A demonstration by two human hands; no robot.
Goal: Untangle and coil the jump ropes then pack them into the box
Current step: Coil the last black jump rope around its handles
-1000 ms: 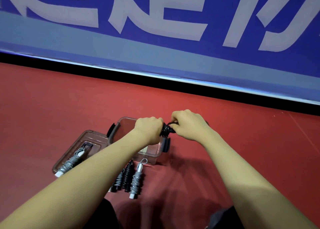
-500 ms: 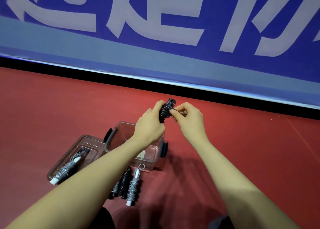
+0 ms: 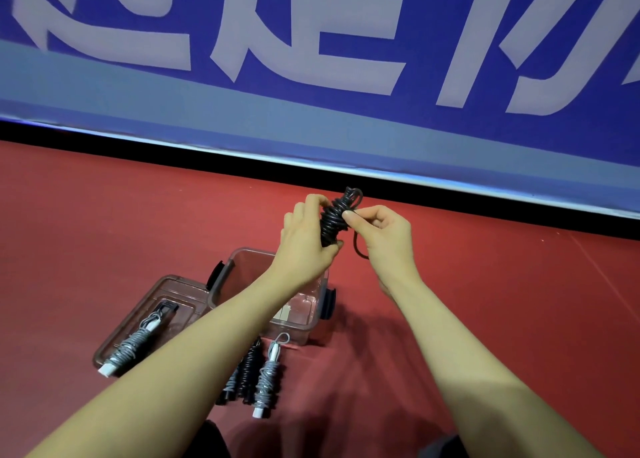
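Observation:
My left hand (image 3: 304, 239) grips a coiled black jump rope (image 3: 334, 216), held upright in the air above the clear plastic box (image 3: 228, 277). My right hand (image 3: 381, 232) pinches the rope's loose end at the side of the coil; a short loop of it hangs below my fingers. The box stands open on the red floor, partly hidden by my left forearm. A grey coiled rope (image 3: 133, 345) lies on the box's lid (image 3: 152, 293). In front of the box lie another grey coiled rope (image 3: 266, 376) and two black ones (image 3: 247, 371).
A blue banner wall (image 3: 311, 76) with large pale letters runs across the back, with a black strip at its foot. Red floor (image 3: 519, 301) spreads to the right and left of the box.
Both hands have lifted the black coil up from just over the box. My right hand now pinches the loose end beside the coil.

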